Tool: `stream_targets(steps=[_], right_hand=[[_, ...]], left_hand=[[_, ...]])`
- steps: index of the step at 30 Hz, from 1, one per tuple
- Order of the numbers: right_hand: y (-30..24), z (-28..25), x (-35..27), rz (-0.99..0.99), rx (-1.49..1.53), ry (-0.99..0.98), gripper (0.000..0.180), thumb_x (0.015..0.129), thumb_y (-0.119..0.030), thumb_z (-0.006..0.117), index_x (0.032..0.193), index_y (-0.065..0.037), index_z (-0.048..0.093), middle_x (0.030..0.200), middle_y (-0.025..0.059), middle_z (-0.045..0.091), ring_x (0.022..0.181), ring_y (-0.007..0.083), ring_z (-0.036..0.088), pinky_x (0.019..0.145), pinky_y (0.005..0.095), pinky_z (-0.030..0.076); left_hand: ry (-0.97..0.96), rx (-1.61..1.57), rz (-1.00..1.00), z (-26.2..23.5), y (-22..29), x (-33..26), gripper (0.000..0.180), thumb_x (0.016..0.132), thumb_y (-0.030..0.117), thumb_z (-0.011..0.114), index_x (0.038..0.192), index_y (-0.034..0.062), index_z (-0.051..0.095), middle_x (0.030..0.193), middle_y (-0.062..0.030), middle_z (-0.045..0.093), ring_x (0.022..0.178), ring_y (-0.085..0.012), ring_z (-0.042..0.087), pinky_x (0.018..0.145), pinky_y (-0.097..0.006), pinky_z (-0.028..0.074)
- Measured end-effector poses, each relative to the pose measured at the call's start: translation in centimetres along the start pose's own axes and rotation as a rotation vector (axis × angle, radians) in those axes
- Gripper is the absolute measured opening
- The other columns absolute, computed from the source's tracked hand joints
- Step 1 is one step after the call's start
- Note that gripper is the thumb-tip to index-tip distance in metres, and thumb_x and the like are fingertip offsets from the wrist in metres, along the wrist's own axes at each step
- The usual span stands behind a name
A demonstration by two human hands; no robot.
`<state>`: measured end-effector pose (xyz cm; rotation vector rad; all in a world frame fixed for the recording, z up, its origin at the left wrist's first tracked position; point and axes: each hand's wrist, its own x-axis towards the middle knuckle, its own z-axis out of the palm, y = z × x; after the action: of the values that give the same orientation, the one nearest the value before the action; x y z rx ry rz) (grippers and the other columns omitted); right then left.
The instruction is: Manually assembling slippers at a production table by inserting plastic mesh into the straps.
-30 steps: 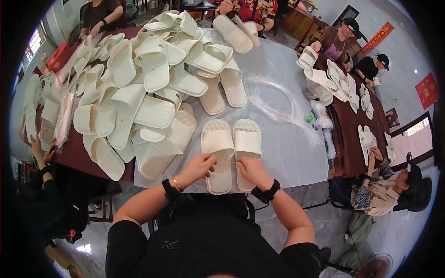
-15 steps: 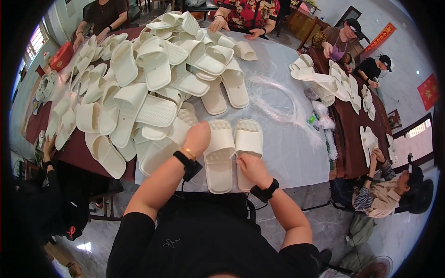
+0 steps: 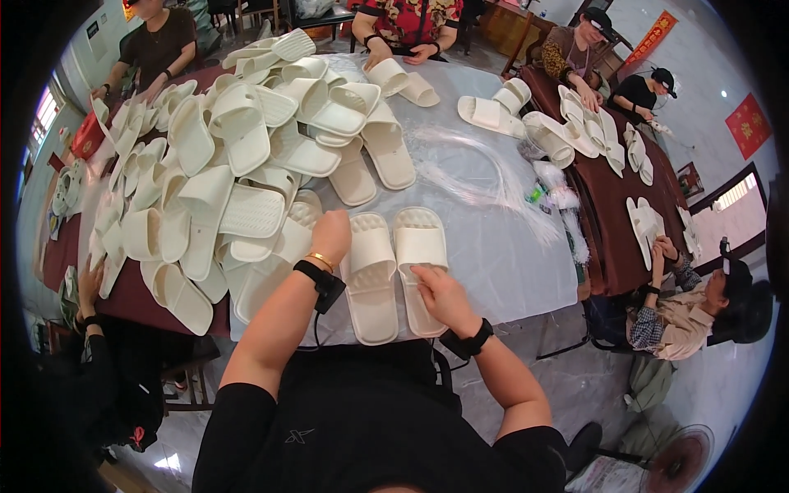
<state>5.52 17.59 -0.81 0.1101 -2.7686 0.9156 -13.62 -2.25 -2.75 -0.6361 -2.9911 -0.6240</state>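
A pair of cream slide slippers lies in front of me with toes pointing away: the left slipper [image 3: 371, 283] and the right slipper [image 3: 422, 251]. At the outer side of the left one is my left hand [image 3: 331, 237], curled closed; its fingertips are hidden, so whatever it holds cannot be made out. My right hand [image 3: 446, 297] is over the right slipper. Its bent fingers meet the lower edge of the strap, fingertips drawn together, and any small thing between them is too fine to tell.
A large slipper pile [image 3: 238, 156] covers the table's left side. Clear plastic strands [image 3: 485, 168] lie loose on the pale sheet [image 3: 509, 283]. Other people sit around the tables, one with a red patterned shirt [image 3: 407, 20] opposite. More slippers [image 3: 604, 140] lie on the brown table at right.
The whole view has shifted, moving the table and slippers a little leftward. My right fingertips have gone from the right slipper's inner edge toward the middle of its strap. My left hand stays beside the left slipper.
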Motion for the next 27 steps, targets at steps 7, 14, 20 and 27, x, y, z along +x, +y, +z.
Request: stream_targets(steps=[7,14,20,27], right_hand=[[2.5,-1.8,2.6,0.181,0.146,0.236,0.02,0.085,-0.009,0.059,0.102,-0.002,0.065,0.091,0.0147,0.067,0.075,0.0281,0.064,0.067,0.0347,0.051],[11.2,0.9,8.3,0.395,0.423,0.212,0.031,0.086,-0.016,0.059,0.113,-0.002,0.065,0.098,0.0168,0.07,0.083,0.0218,0.067,0.075,0.0309,0.051],[11.0,1.5,9.9,0.489,0.548,0.123,0.034,0.088,-0.019,0.06,0.113,0.004,0.064,0.101,0.0156,0.069,0.09,0.0192,0.065,0.08,0.0293,0.05],[10.5,1.2,9.6,0.504,0.598,0.152,0.036,0.087,-0.018,0.062,0.111,0.009,0.063,0.101,0.0163,0.069,0.09,0.0199,0.065,0.081,0.0296,0.05]], left_hand=[[0.032,-0.064,-0.021,0.3,-0.7,0.0,0.014,0.08,0.002,0.053,0.08,-0.004,0.066,0.079,-0.0272,0.065,0.078,-0.0423,0.065,0.07,-0.047,0.054],[0.085,-0.135,-0.024,-1.0,-0.9,0.8,0.014,0.078,0.001,0.053,0.077,-0.0055,0.065,0.079,-0.0289,0.064,0.078,-0.0439,0.064,0.071,-0.048,0.053],[-0.026,-0.129,-0.071,-1.7,-3.6,1.4,0.014,0.077,0.004,0.057,0.077,-0.0064,0.066,0.08,-0.0303,0.063,0.08,-0.0445,0.064,0.072,-0.047,0.053],[-0.189,-0.047,-0.08,-1.6,-0.8,1.0,0.018,0.077,0.008,0.057,0.081,-0.0049,0.07,0.087,-0.0272,0.066,0.085,-0.0399,0.066,0.076,-0.044,0.054]])
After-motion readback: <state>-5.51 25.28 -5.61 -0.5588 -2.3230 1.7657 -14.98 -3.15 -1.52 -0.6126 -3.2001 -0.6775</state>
